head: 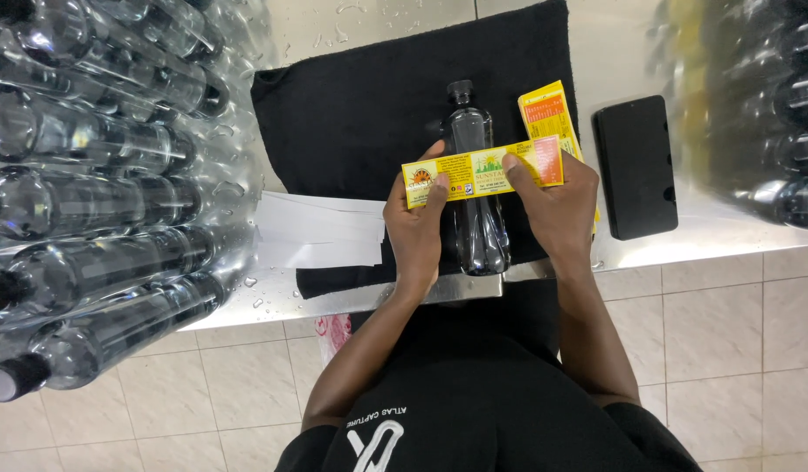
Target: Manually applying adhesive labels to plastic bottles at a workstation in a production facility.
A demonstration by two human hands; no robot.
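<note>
Both hands' grips (487,197) pinching yellow label (483,172) taut.

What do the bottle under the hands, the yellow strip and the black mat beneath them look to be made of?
Bottle: clear plastic, probably, glossy with bright reflections; black cap. Yellow label, held by left hand and right hand: thin printed paper or film, slightly shiny, flexing. Black mat: soft cloth, towel-like, matte and fuzzy.

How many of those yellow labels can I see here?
2 that I can tell: one yellow label stretched between the left hand and right hand over the bottle, another label stack on the black towel; that may hide more.
</note>
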